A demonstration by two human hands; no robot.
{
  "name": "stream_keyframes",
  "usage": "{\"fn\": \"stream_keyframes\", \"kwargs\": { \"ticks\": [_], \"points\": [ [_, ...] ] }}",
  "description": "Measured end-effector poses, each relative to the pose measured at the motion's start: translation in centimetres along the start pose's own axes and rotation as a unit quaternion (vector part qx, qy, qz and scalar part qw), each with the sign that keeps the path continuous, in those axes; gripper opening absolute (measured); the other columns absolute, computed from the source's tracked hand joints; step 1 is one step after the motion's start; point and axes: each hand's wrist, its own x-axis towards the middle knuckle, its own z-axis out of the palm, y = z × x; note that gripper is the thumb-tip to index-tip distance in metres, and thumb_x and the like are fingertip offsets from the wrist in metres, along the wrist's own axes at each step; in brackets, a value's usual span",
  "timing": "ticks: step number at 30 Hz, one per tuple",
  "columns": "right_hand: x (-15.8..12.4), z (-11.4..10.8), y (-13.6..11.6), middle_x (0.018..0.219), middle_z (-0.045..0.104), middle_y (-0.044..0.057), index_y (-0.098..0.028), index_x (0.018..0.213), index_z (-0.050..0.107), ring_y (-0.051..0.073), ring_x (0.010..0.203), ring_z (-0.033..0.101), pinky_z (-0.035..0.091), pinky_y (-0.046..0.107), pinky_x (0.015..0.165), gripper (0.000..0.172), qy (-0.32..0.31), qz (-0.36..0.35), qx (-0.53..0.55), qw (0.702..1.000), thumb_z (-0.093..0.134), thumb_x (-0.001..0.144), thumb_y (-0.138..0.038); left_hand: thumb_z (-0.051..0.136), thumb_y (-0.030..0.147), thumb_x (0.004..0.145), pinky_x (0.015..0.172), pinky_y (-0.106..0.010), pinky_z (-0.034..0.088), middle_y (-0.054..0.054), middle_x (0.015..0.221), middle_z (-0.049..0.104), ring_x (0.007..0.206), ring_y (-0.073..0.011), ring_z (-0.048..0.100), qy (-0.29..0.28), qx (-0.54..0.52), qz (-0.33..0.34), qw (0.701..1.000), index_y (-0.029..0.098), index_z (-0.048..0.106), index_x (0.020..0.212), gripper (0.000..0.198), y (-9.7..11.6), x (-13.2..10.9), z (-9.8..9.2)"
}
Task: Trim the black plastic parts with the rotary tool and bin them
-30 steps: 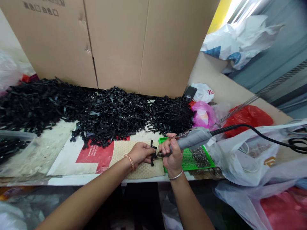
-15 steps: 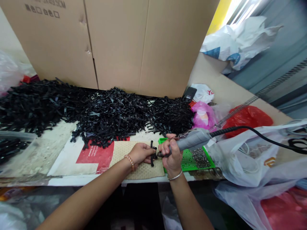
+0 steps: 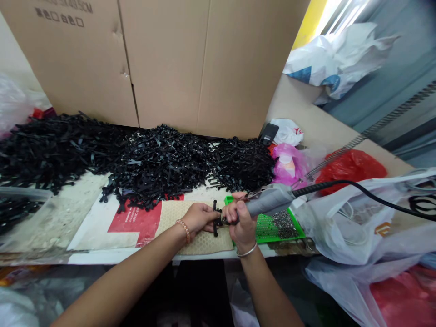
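Observation:
Between its fingertips my left hand [image 3: 198, 218] pinches a small black strap-like part [image 3: 215, 228] above a tan honeycomb-patterned pad [image 3: 173, 209]. My right hand [image 3: 241, 225] is wrapped round a grey electric screwdriver [image 3: 269, 202], tilted with its tip toward the left. That tip meets the black part or lies right beside it; the exact contact is too small to make out. Under and behind my right hand lies a green tray [image 3: 301, 234] with many small metal screws [image 3: 284, 225] in it.
Heaps of black parts [image 3: 163, 163] stretch along the back, before a tall cardboard box [image 3: 170, 63]. A clear bin [image 3: 25, 227] stands at left. The screwdriver's black cable [image 3: 368, 193] and a coiled spring [image 3: 354, 143] run off right, past plastic bags [image 3: 354, 227] and a phone [image 3: 269, 134].
My right hand and the screwdriver have shifted slightly left, bringing the tip closer to the black part. My left hand has stayed nearly still.

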Motion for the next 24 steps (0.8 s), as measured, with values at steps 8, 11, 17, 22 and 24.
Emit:
{"fn": "stream_keyframes", "kwargs": {
  "ticks": [8,11,17,22,24],
  "points": [
    [0.9,-0.5,0.0,0.043,0.031,-0.012,-0.022,0.083,0.05,0.009,0.034,0.027,0.032,0.023,0.042,0.032,-0.135,0.067,0.011,0.989,0.065,0.08,-0.05,0.084,0.036,0.057,0.048,-0.023,0.051,-0.001,0.052,0.059,0.045,-0.0095,0.056,0.002,0.002,0.004,1.0,0.012,0.053,0.052,0.039,-0.3,0.4,-0.2],
    [1.1,-0.6,0.3,0.042,0.03,-0.012,-0.022,0.083,0.051,0.009,0.034,0.026,0.03,0.022,0.04,0.032,-0.179,0.083,0.024,0.98,0.066,0.079,-0.05,0.084,0.036,0.055,0.049,-0.024,0.052,-0.002,0.054,0.061,0.048,-0.0112,0.059,-0.007,-0.006,0.005,1.0,0.011,0.056,0.054,0.038,-0.4,0.6,-0.4],
    [0.9,-0.7,-0.3,0.046,0.034,-0.011,-0.022,0.094,0.056,0.01,0.037,0.03,0.034,0.025,0.045,0.033,-0.156,0.081,0.005,0.984,0.068,0.079,-0.048,0.082,0.034,0.057,0.049,-0.023,0.051,-0.004,0.056,0.063,0.048,-0.0104,0.057,-0.029,-0.003,0.012,1.0,0.012,0.056,0.052,0.035,-0.2,0.4,-0.4],
    [1.0,-2.9,-2.6,0.048,0.036,-0.009,-0.022,0.095,0.059,0.01,0.04,0.031,0.035,0.024,0.047,0.023,0.01,-0.002,-0.013,1.0,0.067,0.081,-0.039,0.083,0.028,0.058,0.053,-0.023,0.053,-0.006,0.064,0.068,0.053,-0.0114,0.061,-0.033,-0.005,-0.018,0.999,0.01,0.062,0.063,0.028,0.2,0.0,-0.5],
    [0.7,-4.0,-3.0,0.048,0.036,-0.009,-0.022,0.091,0.06,0.01,0.04,0.031,0.034,0.023,0.046,0.02,0.059,0.0,-0.04,0.997,0.067,0.081,-0.037,0.083,0.028,0.058,0.053,-0.023,0.053,-0.006,0.066,0.068,0.054,-0.0112,0.061,-0.033,-0.006,-0.018,0.999,0.01,0.062,0.065,0.028,0.4,-0.2,-0.5]
  ]
}}
